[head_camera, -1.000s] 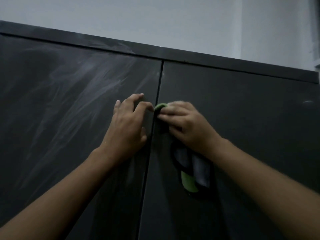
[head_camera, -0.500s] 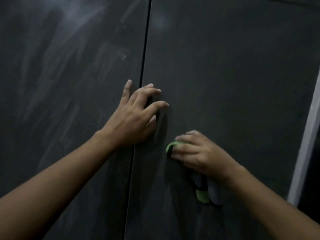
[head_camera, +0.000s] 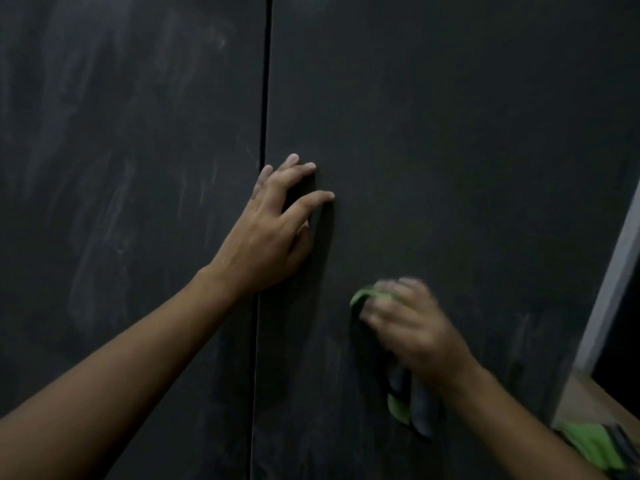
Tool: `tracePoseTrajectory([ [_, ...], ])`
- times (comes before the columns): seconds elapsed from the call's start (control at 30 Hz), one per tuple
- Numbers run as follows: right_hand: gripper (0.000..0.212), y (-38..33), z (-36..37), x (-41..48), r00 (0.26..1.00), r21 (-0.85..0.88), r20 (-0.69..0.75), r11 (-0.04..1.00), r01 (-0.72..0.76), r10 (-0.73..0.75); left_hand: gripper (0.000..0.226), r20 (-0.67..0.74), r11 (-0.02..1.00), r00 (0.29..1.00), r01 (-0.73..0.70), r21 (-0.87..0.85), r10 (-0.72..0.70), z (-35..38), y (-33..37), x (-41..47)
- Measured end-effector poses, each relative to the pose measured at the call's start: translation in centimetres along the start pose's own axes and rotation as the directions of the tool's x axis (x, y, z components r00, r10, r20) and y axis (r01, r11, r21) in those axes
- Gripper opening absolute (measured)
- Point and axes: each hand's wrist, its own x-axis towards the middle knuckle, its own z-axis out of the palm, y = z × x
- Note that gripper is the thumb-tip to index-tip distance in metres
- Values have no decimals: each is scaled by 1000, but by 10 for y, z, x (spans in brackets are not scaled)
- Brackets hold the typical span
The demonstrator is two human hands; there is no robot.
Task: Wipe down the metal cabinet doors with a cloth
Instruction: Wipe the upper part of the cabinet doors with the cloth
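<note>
Since a second ago, right hand (head_camera: 412,327) and cloth (head_camera: 364,296) have dropped from beside the seam (head_camera: 260,237) to lower right of the left hand (head_camera: 266,233).

Right fingers, blurred, curl around the green-grey cloth and press it to the right door (head_camera: 467,150) at lower centre-right, its long axis running downward with the tail below the wrist. Left fingers are spread apart, tips braced just right of the seam, holding nothing. Heaviest streaks lie on the left door (head_camera: 121,202), so the cloth likely must cross left past the bracing hand.
</note>
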Motion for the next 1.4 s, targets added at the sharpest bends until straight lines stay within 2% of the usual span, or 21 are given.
tracePoseTrajectory([
  [0.07,22,7,-3,18,969,15,-133,978,-208,208,41,-39,1000,999,25,-18,-26,5,3,1],
  [0.13,23,0,6,32,937,20,-193,956,-292,290,44,-74,998,996,56,-39,-58,9,6,1],
  [0.2,22,-17,24,35,965,-4,-156,976,-216,213,46,-93,995,993,72,-63,-78,11,8,2],
  [0.27,25,-36,41,26,997,40,-55,998,-43,45,47,-100,994,992,71,-79,-79,11,7,2],
  [0.33,29,-49,49,14,988,82,67,988,132,-138,44,-92,993,993,59,-104,-69,8,6,2],
  [0.4,24,-50,49,7,955,72,144,965,251,-259,41,-73,988,997,25,-150,-36,4,1,-1],
  [0.47,25,-40,44,10,967,73,108,972,223,-230,42,-49,983,999,-13,-183,4,-3,-6,-6],
  [0.53,26,-27,34,23,998,58,0,997,60,-60,43,-5,983,999,-39,-180,39,-12,-15,-10],
  [0.6,22,-22,31,41,989,21,-89,993,-119,120,42,46,985,996,-69,-159,77,-19,-22,-12],
  [0.67,22,-32,38,56,974,4,-135,983,-184,183,38,71,984,991,-104,-145,115,-25,-28,-11],
  [0.87,20,-66,75,55,996,83,-37,993,82,-79,28,-11,982,995,-103,-160,102,-28,-33,-12],
  [0.97,24,-76,80,37,956,85,104,960,268,-276,24,0,984,995,-98,-149,99,-27,-31,-13],
  [1.03,22,-68,72,33,931,53,142,941,333,-337,24,10,985,995,-92,-149,95,-28,-30,-13],
  [1.07,22,-60,66,33,943,44,112,950,310,-313,24,8,985,996,-89,-150,92,-28,-30,-13],
  [1.13,23,-41,50,39,991,32,-4,990,137,-137,23,-11,986,995,-99,-136,98,-28,-30,-12],
  [1.2,24,-28,38,46,990,7,-112,996,-88,88,25,-45,986,992,-124,-110,120,-26,-29,-10],
  [1.23,24,-27,38,48,978,-10,-140,987,-158,155,28,-59,985,990,-131,-110,125,-24,-27,-8],
  [1.3,23,-34,45,45,985,-24,-109,990,-136,133,34,-80,980,990,-128,-150,117,-19,-21,-4],
  [1.4,24,-44,49,21,994,15,70,996,85,-86,47,-105,973,991,-106,-206,86,-10,-6,8],
])
